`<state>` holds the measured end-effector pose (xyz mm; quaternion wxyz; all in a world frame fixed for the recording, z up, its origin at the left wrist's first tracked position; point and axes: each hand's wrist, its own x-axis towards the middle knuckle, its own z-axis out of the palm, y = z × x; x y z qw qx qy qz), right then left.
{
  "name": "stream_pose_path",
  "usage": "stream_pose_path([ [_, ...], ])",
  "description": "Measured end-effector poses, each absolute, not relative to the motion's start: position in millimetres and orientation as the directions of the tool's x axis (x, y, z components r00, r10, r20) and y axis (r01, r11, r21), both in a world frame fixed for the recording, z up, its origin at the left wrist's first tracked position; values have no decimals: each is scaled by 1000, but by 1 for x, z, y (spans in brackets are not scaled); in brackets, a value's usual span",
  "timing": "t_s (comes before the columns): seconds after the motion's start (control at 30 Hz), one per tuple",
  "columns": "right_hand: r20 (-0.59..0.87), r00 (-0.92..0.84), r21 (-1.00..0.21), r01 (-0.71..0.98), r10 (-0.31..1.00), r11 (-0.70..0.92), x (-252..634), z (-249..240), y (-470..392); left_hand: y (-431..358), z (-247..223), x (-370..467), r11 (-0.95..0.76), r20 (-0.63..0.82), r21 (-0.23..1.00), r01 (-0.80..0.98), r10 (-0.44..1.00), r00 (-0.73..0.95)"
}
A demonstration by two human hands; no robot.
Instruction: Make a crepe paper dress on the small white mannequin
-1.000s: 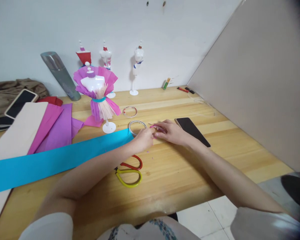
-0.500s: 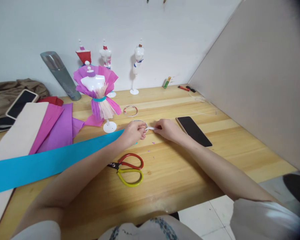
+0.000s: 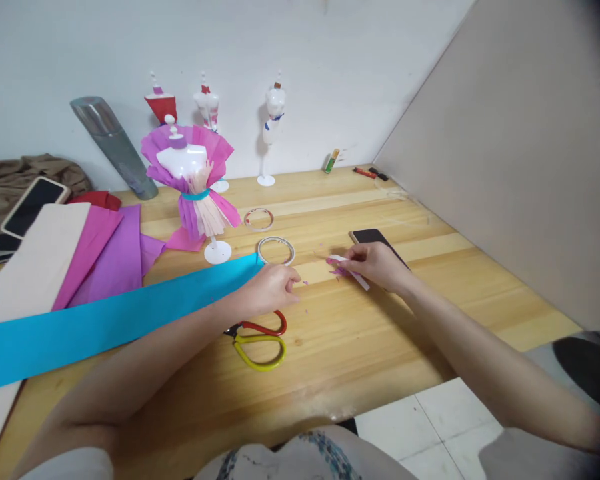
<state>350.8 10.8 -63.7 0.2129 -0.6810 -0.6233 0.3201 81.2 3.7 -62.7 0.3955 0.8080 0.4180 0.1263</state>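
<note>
My right hand (image 3: pixel 373 263), fingers pinched, holds a thin white strip of tape (image 3: pixel 363 282) just above the wood, beside small purple paper scraps (image 3: pixel 338 272). My left hand (image 3: pixel 275 288) is closed over the table, with curled fingers; whether anything small is in them is hidden. Just behind it lies a roll of white tape (image 3: pixel 293 253), flat on the table. A blue paper strip (image 3: pixel 130 303) runs under my left forearm towards the roll. Scissors (image 3: pixel 260 340) with one red and one yellow handle lie in front of my left hand, blades partly hidden by my forearm.
A small dress form (image 3: pixel 185 160) in pink and purple paper stands behind the blue strip, with several more forms along the wall. A second tape ring (image 3: pixel 246 220), a phone (image 3: pixel 375 237), a leaning bottle (image 3: pixel 115 150), a glue stick (image 3: pixel 332 161) and paper sheets (image 3: pixel 110 260) lie about.
My right hand has moved right with the white strip, away from the roll. My left hand has let go of the tape roll and come slightly nearer; the roll now lies on the table.
</note>
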Motion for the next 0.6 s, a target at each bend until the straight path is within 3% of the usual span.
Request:
stream_pose_path([
  [0.1,-121,-27,-560,827,992,-46,350,-68,-1,1,-61,94,-529,-124,570,628,700,703],
  [0.23,-15,-132,-472,875,991,109,333,-71,-7,1,-63,115,-535,-119,492,687,740,662],
  [0.37,-76,-149,-500,861,986,91,309,-68,-5,2,-61,129,-476,-64,533,699,802,594],
  [0.47,-132,-252,-532,834,959,146,295,-63,-3,2,-51,126,-367,-67,677,638,832,550],
  [0.6,-86,-285,-440,871,955,220,279,-62,-5,-1,-37,99,-198,-98,793,576,891,442],
])
